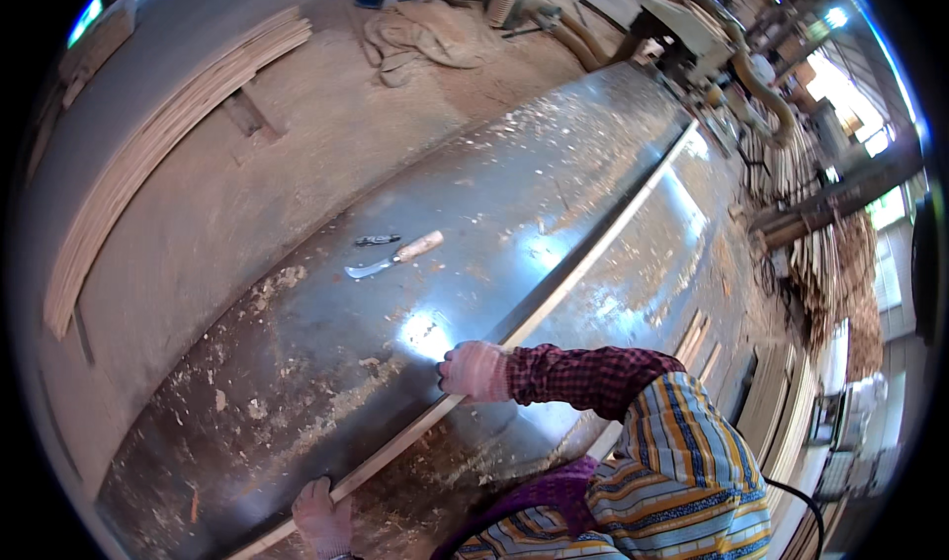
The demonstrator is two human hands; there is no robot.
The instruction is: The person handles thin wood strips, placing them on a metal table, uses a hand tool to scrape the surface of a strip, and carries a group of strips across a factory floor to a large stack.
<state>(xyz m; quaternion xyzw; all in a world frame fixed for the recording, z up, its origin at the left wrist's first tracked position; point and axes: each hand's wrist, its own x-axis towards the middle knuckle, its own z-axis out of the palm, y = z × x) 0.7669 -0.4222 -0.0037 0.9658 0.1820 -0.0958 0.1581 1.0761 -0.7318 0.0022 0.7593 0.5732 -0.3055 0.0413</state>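
Note:
A long, thin wooden strip [568, 283] lies slantwise across the metal-topped table [474, 204], from the near left to the far right. My right hand [474, 370], in a pale pink glove, is closed around the strip near its middle. Nearer the strip's lower-left end, my left hand [321, 518], gloved alike, grips it; part of that hand is cut off by the picture's lower edge. Beyond my right hand lies a knife with a curved blade and wooden handle [420, 246]. Beside it is a small dark tool [377, 240] whose kind I cannot make out.
Wood chips and sawdust litter the tabletop. On the floor at left rests a stack of long boards [168, 155]. A crumpled sack [425, 36] lies at the far side, near a machine with hoses [682, 31]. More stacked timber [835, 273] stands at right.

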